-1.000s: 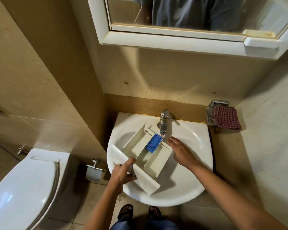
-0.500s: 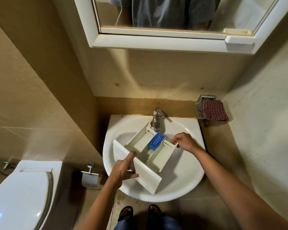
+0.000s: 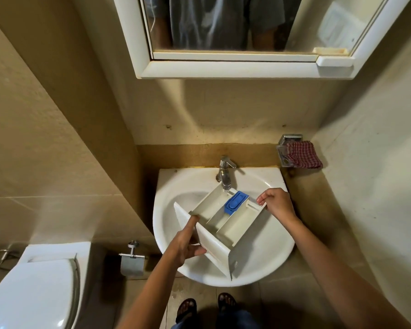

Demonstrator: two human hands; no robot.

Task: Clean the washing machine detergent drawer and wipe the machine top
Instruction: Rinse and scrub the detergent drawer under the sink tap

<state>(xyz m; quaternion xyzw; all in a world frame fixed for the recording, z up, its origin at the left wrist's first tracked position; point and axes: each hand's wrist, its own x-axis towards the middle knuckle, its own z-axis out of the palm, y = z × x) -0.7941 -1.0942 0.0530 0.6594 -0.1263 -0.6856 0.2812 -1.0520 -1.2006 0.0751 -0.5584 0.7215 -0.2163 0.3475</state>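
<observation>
Over the bathroom sink [image 3: 266, 255], the detergent drawer [image 3: 223, 224] hung between both hands, under the tap [image 3: 224, 173]. The left hand [image 3: 185, 243] gripped its front panel. The right hand [image 3: 277, 204], lying flat a second earlier, now pinched the far corner, apparently steadying the drawer for rinsing.

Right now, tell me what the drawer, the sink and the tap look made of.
The drawer looks plastic: matte off-white, thin moulded walls. The sink is probably glazed ceramic: glossy white, soft highlights. The tap looks metal: shiny, chrome-like reflections.
</observation>
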